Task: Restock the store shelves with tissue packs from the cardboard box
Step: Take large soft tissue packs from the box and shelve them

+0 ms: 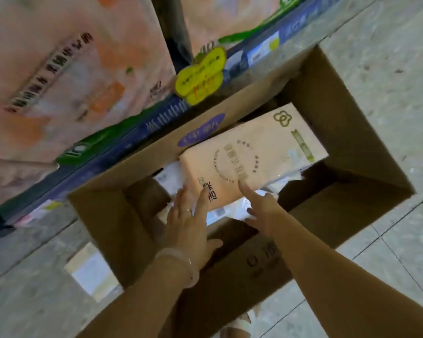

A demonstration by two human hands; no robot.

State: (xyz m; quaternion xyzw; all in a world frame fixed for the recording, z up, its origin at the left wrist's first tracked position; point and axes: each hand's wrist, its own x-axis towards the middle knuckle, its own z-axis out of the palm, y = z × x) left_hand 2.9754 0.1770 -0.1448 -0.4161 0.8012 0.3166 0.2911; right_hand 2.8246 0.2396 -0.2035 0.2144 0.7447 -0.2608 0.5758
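both hands — left hand (189, 225), right hand (264, 211) — on tissue pack (254, 154), cardboard box (347, 132)

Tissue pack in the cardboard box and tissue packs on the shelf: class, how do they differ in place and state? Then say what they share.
1. The tissue pack in the box lies flat inside the cardboard box; the packs on the shelf already stand stocked.
2. The boxed pack is touched by the left hand and right hand; the shelf packs are untouched.
Shared: peach wrapping with dark print.
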